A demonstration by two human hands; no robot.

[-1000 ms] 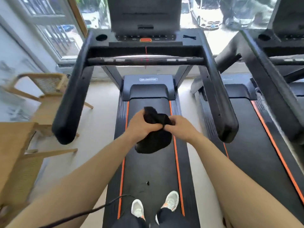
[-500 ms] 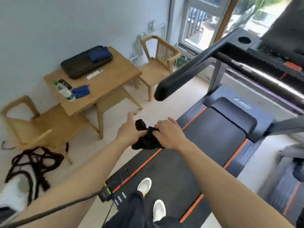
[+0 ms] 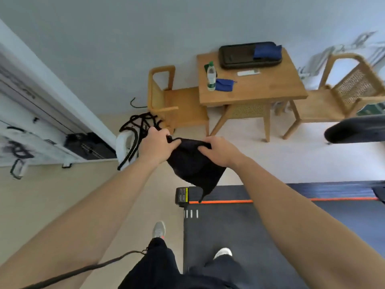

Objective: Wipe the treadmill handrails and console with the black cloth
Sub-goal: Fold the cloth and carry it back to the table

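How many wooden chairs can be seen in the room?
2. One wooden chair stands left of the wooden table, by the wall; the other chair stands right of it. More may be outside the view.

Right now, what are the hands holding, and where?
The cloth, gripped along its top edge: left hand at one end, right hand at the other.

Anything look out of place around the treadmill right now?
Yes: black cords lie tangled on the floor beside the left chair. Otherwise both hands hold the cloth, unspilled and tidy.
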